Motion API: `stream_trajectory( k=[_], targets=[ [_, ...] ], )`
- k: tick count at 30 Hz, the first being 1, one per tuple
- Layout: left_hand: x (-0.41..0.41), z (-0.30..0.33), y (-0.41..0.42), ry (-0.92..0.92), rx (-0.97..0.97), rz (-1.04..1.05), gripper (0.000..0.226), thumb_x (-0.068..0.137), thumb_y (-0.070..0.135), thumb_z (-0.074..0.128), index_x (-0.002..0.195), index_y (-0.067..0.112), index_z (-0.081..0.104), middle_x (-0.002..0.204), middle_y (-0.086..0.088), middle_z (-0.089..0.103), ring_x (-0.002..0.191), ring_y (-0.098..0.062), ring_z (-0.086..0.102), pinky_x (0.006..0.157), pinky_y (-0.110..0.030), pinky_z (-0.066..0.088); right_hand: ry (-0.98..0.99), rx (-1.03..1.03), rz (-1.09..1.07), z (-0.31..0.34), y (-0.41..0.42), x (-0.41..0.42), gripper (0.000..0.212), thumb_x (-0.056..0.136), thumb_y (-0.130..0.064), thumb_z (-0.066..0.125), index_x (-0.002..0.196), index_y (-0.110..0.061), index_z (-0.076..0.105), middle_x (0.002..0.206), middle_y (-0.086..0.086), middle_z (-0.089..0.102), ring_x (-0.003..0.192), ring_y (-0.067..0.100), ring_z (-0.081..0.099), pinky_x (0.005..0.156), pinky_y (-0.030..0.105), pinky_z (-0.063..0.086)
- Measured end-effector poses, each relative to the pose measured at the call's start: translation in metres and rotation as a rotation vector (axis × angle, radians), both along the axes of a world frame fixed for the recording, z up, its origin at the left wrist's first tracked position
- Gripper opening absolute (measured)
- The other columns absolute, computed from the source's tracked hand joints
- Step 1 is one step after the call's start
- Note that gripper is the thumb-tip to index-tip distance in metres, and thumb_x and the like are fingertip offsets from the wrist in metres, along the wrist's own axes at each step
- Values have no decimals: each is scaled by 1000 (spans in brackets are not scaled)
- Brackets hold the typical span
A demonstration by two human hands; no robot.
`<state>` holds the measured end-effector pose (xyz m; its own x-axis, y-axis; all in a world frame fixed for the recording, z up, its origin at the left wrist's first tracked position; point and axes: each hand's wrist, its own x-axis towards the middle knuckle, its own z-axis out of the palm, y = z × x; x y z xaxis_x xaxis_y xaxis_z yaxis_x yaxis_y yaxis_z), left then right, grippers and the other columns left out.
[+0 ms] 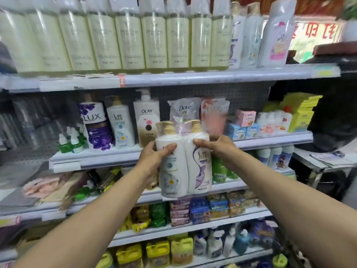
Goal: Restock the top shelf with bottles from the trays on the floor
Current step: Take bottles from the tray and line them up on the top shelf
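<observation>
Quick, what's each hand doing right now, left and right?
Left hand: closed, gripping the left side of the twin-pack of bottles.
Right hand: closed, gripping the right side of the same twin-pack.

On the second shelf a purple LUX bottle, a white bottle with a gold cap and an OLAY pump bottle stand side by side, with small green bottles to their left and a Dove refill pouch and a pink LUX pouch to their right. Further right sit pale blue boxes with a pink box on top, and stacked yellow packs. Yellow jugs and white spray bottles line the lowest shelf.
</observation>
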<state>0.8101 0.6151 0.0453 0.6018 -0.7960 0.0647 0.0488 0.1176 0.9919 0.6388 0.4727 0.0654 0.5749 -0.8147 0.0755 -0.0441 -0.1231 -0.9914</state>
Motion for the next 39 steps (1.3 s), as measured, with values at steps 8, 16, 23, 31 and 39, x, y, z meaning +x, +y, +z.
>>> stream_trajectory(
  k=[8,16,23,31,39],
  targets=[
    [-16,56,-24,26,-190,-75,94,41,48,94,123,19,60,112,-7,76,98,-25,74,85,-42,57,-131,-53,-50,56,-11,-21,41,70,-25,91,102,-13,69,96,3,78,82,14,76,70,28,59],
    [-47,101,-67,102,-279,-110,62,63,31,84,118,10,64,102,-16,76,88,-31,75,76,-45,61,-195,-111,-67,95,-47,-46,47,71,-31,89,108,-9,69,93,6,78,79,16,75,68,30,60],
    [-77,142,-134,210,-332,-90,64,59,34,86,114,6,69,98,-16,77,83,-32,75,73,-46,60,-218,-158,118,124,-115,-85,45,81,-27,81,123,-16,67,113,8,76,107,32,71,95,47,56],
    [-122,196,-195,186,-364,-46,71,53,37,90,114,5,71,98,-15,77,87,-33,76,82,-53,60,-246,-36,227,143,-174,-120,46,76,-22,79,116,-4,67,114,18,74,105,34,71,95,46,56],
    [-151,242,-229,-32,-332,56,54,65,44,89,102,8,71,94,-11,78,82,-29,75,81,-46,61,-500,48,178,177,-222,-126,64,66,-9,80,125,9,62,109,24,72,92,34,72,83,43,61]
  ],
)
